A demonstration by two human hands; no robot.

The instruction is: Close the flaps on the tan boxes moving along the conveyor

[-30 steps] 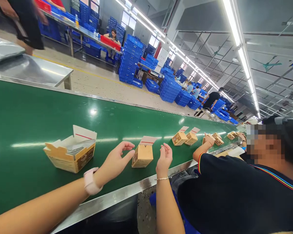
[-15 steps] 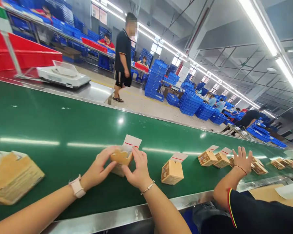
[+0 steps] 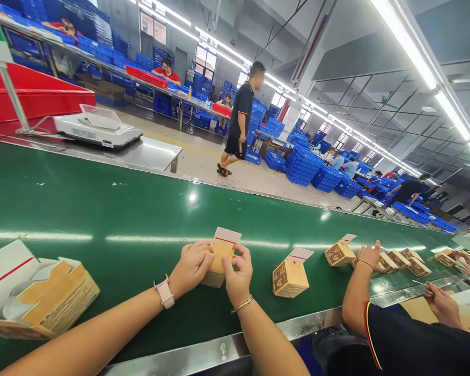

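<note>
- A small brown carton [image 3: 218,262] stands on the green conveyor belt [image 3: 102,209], near its front edge, with its white flap [image 3: 227,236] raised.
- The left hand [image 3: 191,269] wraps the carton's left side, fingers curled on it.
- The right hand [image 3: 238,274] clasps the right side, thumb on the front.
- Just to the right stands a second carton [image 3: 290,277], flap up.
- At far left lies a larger open box [image 3: 39,297].
- A co-worker's hand [image 3: 370,255] rests on more cartons further along.
</note>
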